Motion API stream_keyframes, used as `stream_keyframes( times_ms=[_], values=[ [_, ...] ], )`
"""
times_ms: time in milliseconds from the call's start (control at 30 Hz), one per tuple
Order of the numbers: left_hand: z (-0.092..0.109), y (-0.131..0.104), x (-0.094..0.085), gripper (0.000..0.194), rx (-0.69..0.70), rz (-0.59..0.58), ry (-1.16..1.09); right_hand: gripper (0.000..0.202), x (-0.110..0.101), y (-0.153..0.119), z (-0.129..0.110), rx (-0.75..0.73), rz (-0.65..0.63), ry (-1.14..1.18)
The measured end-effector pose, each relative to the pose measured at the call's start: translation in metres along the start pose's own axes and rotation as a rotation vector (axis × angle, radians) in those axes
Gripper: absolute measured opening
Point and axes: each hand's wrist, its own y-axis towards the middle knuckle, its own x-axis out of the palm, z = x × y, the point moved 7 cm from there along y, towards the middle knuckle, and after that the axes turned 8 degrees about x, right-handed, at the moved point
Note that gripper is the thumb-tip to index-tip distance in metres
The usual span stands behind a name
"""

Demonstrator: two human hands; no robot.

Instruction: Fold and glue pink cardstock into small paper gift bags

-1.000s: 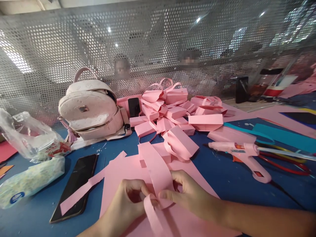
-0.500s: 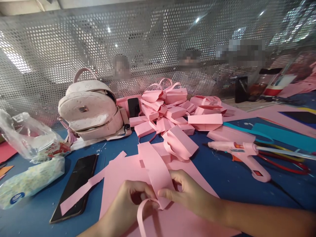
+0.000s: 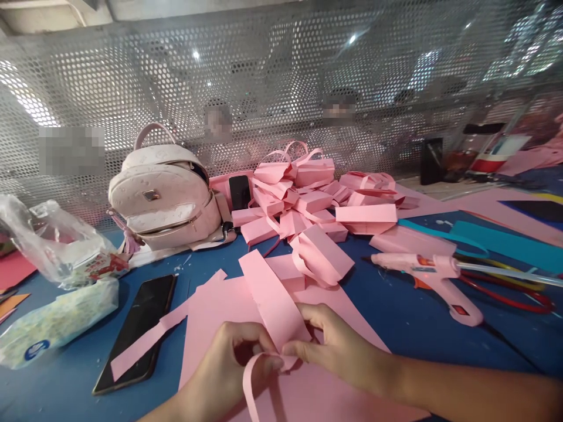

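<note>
Between my two hands is a wide pink paper strip, its far end rising away from me and its near end folded. My left hand pinches the near end, where a narrow pink paper strip curls out toward me. The thumb and fingers of my right hand grip the wide strip's right edge close to the fold. Both hands are above a large pink paper sheet lying on the table. Just beyond, a folded pink paper box with a strip handle rests on its side.
A heap of pink paper boxes is at the back, beside a white backpack. A pink glue gun lies at right. On the left are a phone, a tissue pack and a plastic bag. Perforated metal stands behind.
The wide strip's far end has tilted to the left, and its near end is now folded up more between my fingers. Both hands keep nearly the same place.
</note>
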Motion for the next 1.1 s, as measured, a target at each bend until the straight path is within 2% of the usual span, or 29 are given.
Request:
stream_keyframes(
  times_ms=[167, 267, 400, 533, 633, 900, 1100],
  values=[
    [-0.003, 0.000, -0.003, 0.033, -0.006, 0.022, -0.008, 0.029, -0.006, 0.000, 0.000, -0.055, 0.073, -0.046],
    [-0.002, 0.001, -0.002, 0.033, -0.003, 0.013, -0.006, 0.029, -0.005, 0.002, 0.003, -0.037, 0.051, -0.021],
    [-0.002, 0.001, 0.001, 0.029, -0.010, -0.010, 0.002, 0.026, -0.005, 0.001, 0.001, -0.096, 0.046, -0.041],
    [-0.005, 0.000, -0.001, 0.032, -0.009, 0.029, -0.087, 0.021, -0.005, -0.002, 0.002, -0.009, 0.057, -0.093],
    [-0.005, 0.000, -0.006, 0.034, 0.020, 0.061, -0.098, 0.027, -0.006, -0.004, -0.002, 0.035, 0.090, -0.150],
    [-0.008, 0.002, -0.011, 0.039, 0.039, 0.079, -0.032, 0.030, -0.008, -0.004, -0.002, -0.002, 0.117, -0.153],
    [-0.009, 0.001, -0.012, 0.034, 0.046, 0.082, -0.017, 0.030, -0.009, -0.004, 0.002, -0.016, 0.110, -0.178]
  ],
)
